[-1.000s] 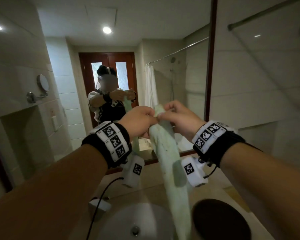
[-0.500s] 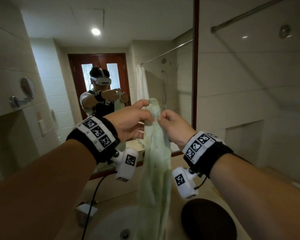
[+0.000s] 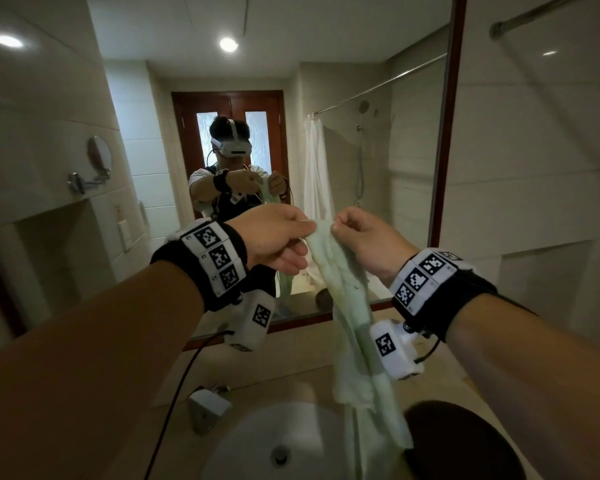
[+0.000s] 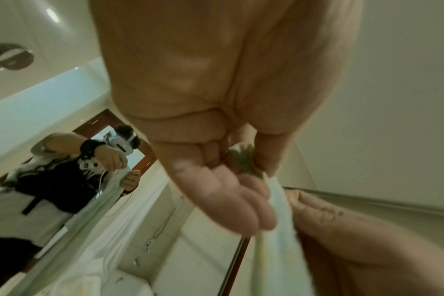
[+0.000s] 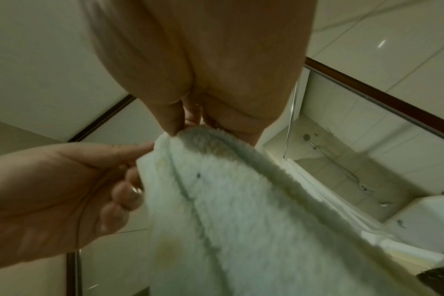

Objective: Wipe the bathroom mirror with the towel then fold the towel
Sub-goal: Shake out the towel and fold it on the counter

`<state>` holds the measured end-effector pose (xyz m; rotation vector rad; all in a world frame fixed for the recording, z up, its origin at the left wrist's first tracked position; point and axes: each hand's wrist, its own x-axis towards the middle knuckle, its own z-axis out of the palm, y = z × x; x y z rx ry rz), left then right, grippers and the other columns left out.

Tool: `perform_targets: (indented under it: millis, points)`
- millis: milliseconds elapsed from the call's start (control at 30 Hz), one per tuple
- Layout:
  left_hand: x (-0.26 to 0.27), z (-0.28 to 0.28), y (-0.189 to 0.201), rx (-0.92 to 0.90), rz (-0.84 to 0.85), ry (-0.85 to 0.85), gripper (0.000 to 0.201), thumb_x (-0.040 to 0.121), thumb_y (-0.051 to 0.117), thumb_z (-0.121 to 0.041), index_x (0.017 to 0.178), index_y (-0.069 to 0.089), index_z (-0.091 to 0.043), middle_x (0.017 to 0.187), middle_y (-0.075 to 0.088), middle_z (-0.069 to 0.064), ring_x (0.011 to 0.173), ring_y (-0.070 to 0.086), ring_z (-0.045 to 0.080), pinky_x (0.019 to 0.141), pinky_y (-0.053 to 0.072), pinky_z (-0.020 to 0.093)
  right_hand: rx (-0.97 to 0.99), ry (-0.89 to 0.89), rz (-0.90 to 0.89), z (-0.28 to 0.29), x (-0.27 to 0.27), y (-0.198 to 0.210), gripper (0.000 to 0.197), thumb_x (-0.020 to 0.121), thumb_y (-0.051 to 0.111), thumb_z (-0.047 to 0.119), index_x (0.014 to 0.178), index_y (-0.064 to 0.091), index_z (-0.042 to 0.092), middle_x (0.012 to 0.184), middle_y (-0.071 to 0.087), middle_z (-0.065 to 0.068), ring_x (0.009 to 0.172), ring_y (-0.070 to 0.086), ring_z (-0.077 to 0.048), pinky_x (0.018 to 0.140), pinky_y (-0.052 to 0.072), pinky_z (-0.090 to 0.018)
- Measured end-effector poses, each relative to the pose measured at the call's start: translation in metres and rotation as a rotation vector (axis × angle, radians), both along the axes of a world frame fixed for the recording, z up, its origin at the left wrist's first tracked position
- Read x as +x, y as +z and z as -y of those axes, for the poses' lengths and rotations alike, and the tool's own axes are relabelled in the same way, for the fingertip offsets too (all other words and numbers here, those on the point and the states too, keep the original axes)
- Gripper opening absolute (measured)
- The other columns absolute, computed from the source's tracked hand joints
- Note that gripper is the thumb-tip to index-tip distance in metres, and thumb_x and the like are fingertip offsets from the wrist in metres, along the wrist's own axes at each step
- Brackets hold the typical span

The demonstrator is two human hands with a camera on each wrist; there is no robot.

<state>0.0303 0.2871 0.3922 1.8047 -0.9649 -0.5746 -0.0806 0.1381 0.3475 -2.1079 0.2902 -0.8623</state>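
A pale green towel (image 3: 352, 327) hangs bunched in front of the wood-framed bathroom mirror (image 3: 361, 140), its lower end trailing over the sink. My left hand (image 3: 278, 239) pinches the towel's top edge between thumb and fingers; the left wrist view shows the towel (image 4: 271, 210) caught at my fingertips (image 4: 243, 158). My right hand (image 3: 355, 233) pinches the same top edge a short way to the right. In the right wrist view the towel (image 5: 241, 210) drapes down from that pinch, with a few brownish stains on it.
A white sink basin (image 3: 278, 448) lies below the towel, a dark round object (image 3: 465, 445) at its right on the beige counter. A small white device (image 3: 205, 407) with a black cable sits left of the basin. A round wall mirror (image 3: 99, 157) is at left.
Both hands have moved slightly apart along the towel's top edge, and the bunched towel has opened out a little. The view has shifted, showing more of the mirror.
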Motion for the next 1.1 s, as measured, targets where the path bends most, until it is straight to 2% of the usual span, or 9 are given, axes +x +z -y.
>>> perform_targets:
  millis: [100, 233, 367, 500, 600, 767, 867, 1000, 1100]
  points:
    - [0.01, -0.003, 0.0, -0.099, -0.017, 0.005, 0.023, 0.102, 0.061, -0.024, 0.108, 0.063, -0.002, 0.07, 0.063, 0.011, 0.054, 0.067, 0.017, 0.054, 0.06, 0.028, -0.065, -0.016, -0.096, -0.001, 0.015, -0.005, 0.014, 0.096, 0.06, 0.033, 0.09, 0.058, 0.021, 0.073, 0.058, 0.0, 0.06, 0.053, -0.016, 0.058, 0.046, -0.037]
    - [0.022, -0.004, -0.003, -0.132, -0.021, 0.047, 0.027, 0.097, 0.069, -0.024, 0.091, 0.064, 0.002, 0.072, 0.069, 0.017, 0.063, 0.073, 0.025, 0.059, 0.063, 0.032, -0.117, -0.061, -0.106, -0.011, 0.034, -0.011, 0.022, 0.088, 0.065, 0.041, 0.091, 0.057, 0.02, 0.078, 0.063, 0.003, 0.069, 0.06, -0.015, 0.072, 0.055, -0.041]
    - [0.034, -0.006, -0.001, -0.138, -0.107, 0.073, 0.021, 0.094, 0.071, -0.014, 0.094, 0.068, 0.006, 0.075, 0.073, 0.018, 0.063, 0.075, 0.022, 0.062, 0.064, 0.031, -0.064, -0.065, -0.154, -0.022, 0.048, -0.019, 0.025, 0.086, 0.057, 0.046, 0.09, 0.061, 0.021, 0.082, 0.074, -0.001, 0.075, 0.072, -0.02, 0.079, 0.061, -0.048]
    - [0.047, -0.016, 0.001, -0.091, -0.091, 0.031, 0.014, 0.092, 0.064, 0.003, 0.1, 0.068, 0.014, 0.09, 0.074, 0.029, 0.077, 0.076, 0.027, 0.067, 0.064, 0.029, -0.049, -0.006, -0.233, -0.028, 0.06, -0.033, 0.023, 0.086, 0.065, 0.039, 0.095, 0.066, 0.019, 0.086, 0.075, 0.003, 0.077, 0.073, -0.013, 0.081, 0.061, -0.043]
    - [0.055, -0.022, -0.002, -0.083, 0.034, -0.013, 0.02, 0.097, 0.065, -0.01, 0.095, 0.068, 0.009, 0.077, 0.074, 0.02, 0.071, 0.075, 0.024, 0.068, 0.064, 0.032, -0.154, -0.084, -0.271, -0.036, 0.073, -0.04, 0.035, 0.082, 0.07, 0.049, 0.096, 0.064, 0.017, 0.09, 0.072, 0.0, 0.081, 0.069, -0.017, 0.073, 0.055, -0.033]
    - [0.074, -0.02, -0.005, -0.091, 0.25, 0.04, 0.03, 0.095, 0.071, -0.028, 0.074, 0.063, -0.009, 0.061, 0.068, 0.005, 0.058, 0.066, 0.02, 0.059, 0.059, 0.032, -0.291, -0.157, -0.3, -0.035, 0.082, -0.03, 0.017, 0.086, 0.058, 0.027, 0.09, 0.068, 0.014, 0.083, 0.068, -0.003, 0.078, 0.065, -0.021, 0.066, 0.052, -0.032]
    - [0.088, -0.017, -0.003, -0.083, 0.419, 0.106, 0.037, 0.09, 0.072, -0.043, 0.064, 0.061, -0.02, 0.054, 0.061, -0.002, 0.05, 0.058, 0.013, 0.058, 0.053, 0.032, -0.373, -0.198, -0.299, -0.025, 0.079, -0.023, 0.013, 0.087, 0.056, 0.023, 0.087, 0.065, 0.013, 0.076, 0.061, -0.001, 0.071, 0.057, -0.02, 0.054, 0.036, -0.026]
    - [0.104, -0.012, 0.007, -0.177, 0.456, 0.164, 0.038, 0.084, 0.07, -0.05, 0.077, 0.069, -0.012, 0.071, 0.061, -0.004, 0.065, 0.057, 0.013, 0.068, 0.048, 0.035, -0.355, -0.225, -0.374, -0.012, 0.079, -0.035, 0.016, 0.085, 0.054, 0.025, 0.092, 0.065, 0.017, 0.085, 0.066, -0.002, 0.078, 0.063, -0.022, 0.066, 0.051, -0.031]
    - [0.112, -0.006, 0.014, -0.266, 0.39, 0.157, 0.037, 0.083, 0.073, -0.043, 0.08, 0.07, -0.007, 0.065, 0.059, -0.008, 0.056, 0.055, 0.005, 0.058, 0.043, 0.025, -0.248, -0.156, -0.477, -0.011, 0.074, -0.053, 0.017, 0.088, 0.054, 0.024, 0.075, 0.062, 0.017, 0.076, 0.065, -0.002, 0.074, 0.063, -0.02, 0.064, 0.048, -0.029]
